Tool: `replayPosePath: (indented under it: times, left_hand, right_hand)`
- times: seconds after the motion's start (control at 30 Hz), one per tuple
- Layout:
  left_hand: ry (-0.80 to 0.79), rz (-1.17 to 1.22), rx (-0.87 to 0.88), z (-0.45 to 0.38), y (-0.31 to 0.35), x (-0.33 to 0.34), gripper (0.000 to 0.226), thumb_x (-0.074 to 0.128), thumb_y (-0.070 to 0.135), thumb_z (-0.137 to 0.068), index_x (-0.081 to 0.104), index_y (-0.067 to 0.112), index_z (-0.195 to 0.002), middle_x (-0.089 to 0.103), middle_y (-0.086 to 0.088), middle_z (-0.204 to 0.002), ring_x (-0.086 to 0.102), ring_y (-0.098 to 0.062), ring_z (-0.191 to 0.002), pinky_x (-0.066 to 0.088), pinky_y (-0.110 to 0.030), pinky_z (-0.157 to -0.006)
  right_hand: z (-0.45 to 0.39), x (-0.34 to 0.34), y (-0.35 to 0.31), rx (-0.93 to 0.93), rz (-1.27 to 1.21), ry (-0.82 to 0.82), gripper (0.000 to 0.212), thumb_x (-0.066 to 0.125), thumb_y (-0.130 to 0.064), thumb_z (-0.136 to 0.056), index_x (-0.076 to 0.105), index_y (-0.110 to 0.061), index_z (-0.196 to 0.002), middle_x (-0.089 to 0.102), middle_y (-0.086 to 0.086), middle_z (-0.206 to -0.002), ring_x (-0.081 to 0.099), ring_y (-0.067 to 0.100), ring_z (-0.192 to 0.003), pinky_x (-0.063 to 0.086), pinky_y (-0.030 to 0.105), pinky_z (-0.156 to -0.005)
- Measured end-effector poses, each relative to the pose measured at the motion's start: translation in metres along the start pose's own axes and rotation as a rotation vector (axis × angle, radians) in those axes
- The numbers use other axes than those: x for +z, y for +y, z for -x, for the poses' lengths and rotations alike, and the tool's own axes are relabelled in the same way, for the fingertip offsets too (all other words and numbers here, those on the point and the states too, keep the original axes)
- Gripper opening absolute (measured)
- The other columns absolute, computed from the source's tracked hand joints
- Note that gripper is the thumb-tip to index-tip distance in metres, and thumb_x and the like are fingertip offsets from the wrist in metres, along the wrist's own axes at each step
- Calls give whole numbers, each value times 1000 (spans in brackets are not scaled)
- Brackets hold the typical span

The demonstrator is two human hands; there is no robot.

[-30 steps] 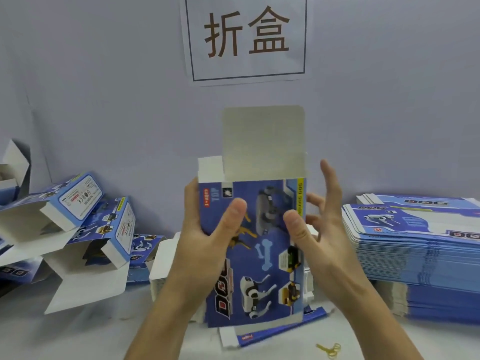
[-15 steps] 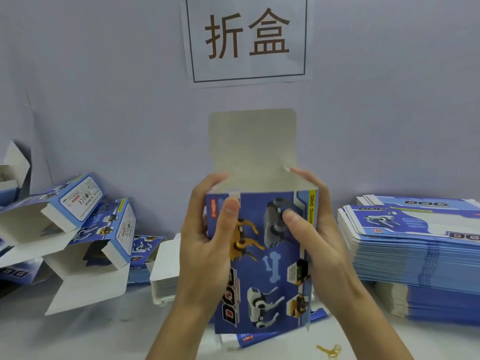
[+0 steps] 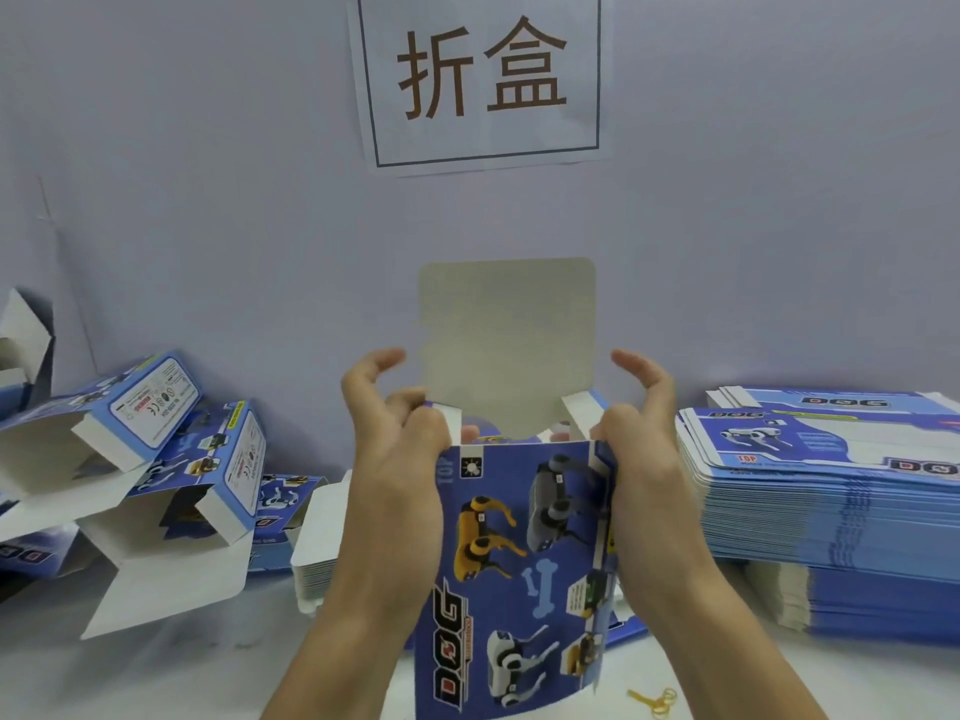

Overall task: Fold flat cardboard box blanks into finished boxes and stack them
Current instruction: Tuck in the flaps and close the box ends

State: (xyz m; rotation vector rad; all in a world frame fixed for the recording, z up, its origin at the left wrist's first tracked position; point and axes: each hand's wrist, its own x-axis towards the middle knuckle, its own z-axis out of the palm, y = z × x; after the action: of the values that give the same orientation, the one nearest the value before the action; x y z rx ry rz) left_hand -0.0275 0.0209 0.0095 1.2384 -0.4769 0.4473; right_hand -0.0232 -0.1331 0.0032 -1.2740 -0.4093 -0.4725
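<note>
I hold a blue printed box (image 3: pixel 519 553) upright in front of me, its front showing robot dogs and the word DOG. Its grey top lid flap (image 3: pixel 506 345) stands straight up. My left hand (image 3: pixel 395 459) grips the box's upper left edge, fingers curled over the small left side flap. My right hand (image 3: pixel 644 459) grips the upper right edge, fingers curled at the small right side flap. A tall stack of flat blue blanks (image 3: pixel 831 511) lies at the right. Folded boxes (image 3: pixel 171 459) with open ends lie piled at the left.
A small pile of flat blanks (image 3: pixel 317 558) sits behind my left forearm. A yellow rubber band (image 3: pixel 654 701) lies on the white table (image 3: pixel 104 678) near the front right. A wall with a paper sign (image 3: pixel 483 75) closes the back.
The box has opened from a flat sleeve into a squared tube and sunk lower. Both hands have shifted up to its top corners, onto the side flaps.
</note>
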Motion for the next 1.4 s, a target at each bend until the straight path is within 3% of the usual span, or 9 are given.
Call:
replayPosePath:
  times: [0.1, 0.2, 0.33, 0.43, 0.57, 0.73, 1.0, 1.13, 1.4]
  left_hand:
    - [-6, 30, -12, -1, 2, -2, 52, 47, 30, -80, 49, 56, -125, 71, -5, -97, 72, -24, -71, 56, -32, -54]
    - [29, 66, 22, 0, 5, 1, 26, 56, 41, -80, 60, 32, -103, 66, -10, -94, 68, -27, -76, 55, -35, -53]
    - [178, 139, 96, 1, 3, -1, 59, 55, 68, -69, 59, 14, -92, 70, -4, -105, 74, -24, -87, 57, -32, -56]
    - [129, 31, 123, 2, 2, -2, 27, 62, 50, -77, 57, 24, -82, 71, 7, -102, 75, -24, -90, 59, -33, -56]
    - [-11, -92, 130, 6, 2, -10, 22, 66, 38, -83, 60, 32, -103, 68, 11, -108, 75, -22, -86, 59, -31, -53]
    - [-90, -140, 64, 5, 12, -20, 46, 77, 47, -74, 63, 32, -115, 69, 14, -110, 75, -25, -93, 60, -32, -52]
    - [-195, -315, 113, 1, 22, -29, 72, 76, 72, -62, 64, 27, -117, 73, 11, -107, 74, -17, -94, 60, -28, -53]
    - [-215, -344, 145, 0, 25, -33, 62, 77, 71, -62, 72, 28, -106, 68, 12, -115, 69, -15, -109, 62, -30, -60]
    - [-227, -193, 40, 3, 23, -26, 31, 64, 53, -82, 65, 36, -107, 74, -2, -106, 75, -27, -90, 61, -30, -59]
  right_hand:
    - [1, 4, -4, 49, -61, -105, 56, 42, -29, -75, 56, -54, -124, 30, -8, -58, 32, 15, -55, 36, 29, -54]
    - [4, 7, -7, 59, -191, -153, 35, 45, -28, -79, 65, -38, -105, 37, 6, -76, 41, 27, -72, 45, 36, -64]
    - [6, 6, -8, 52, -259, -175, 48, 47, -55, -86, 63, -14, -107, 66, 17, -89, 65, 30, -69, 53, 34, -58]
    - [-2, 4, -10, -23, -85, -211, 16, 68, -32, -67, 70, -21, -78, 73, -2, -73, 70, 11, -63, 54, 20, -53]
    - [4, -4, -3, 7, -163, -261, 27, 59, -21, -83, 62, -22, -110, 69, -2, -81, 71, 18, -71, 56, 27, -56]
    - [2, -17, -1, 4, -58, -325, 66, 82, -57, -70, 59, -36, -128, 71, 4, -116, 70, 34, -104, 58, 53, -84]
    - [1, -30, -12, -41, 72, -328, 58, 80, -37, -71, 63, -37, -127, 66, -5, -131, 69, 27, -112, 61, 42, -83]
    - [1, -30, -14, -75, 77, -319, 47, 78, -18, -79, 67, -25, -124, 73, -1, -119, 72, 23, -105, 62, 31, -75]
    - [4, -11, -10, -83, 84, -231, 31, 61, -46, -85, 66, -30, -111, 75, 0, -104, 74, 15, -91, 57, 20, -66]
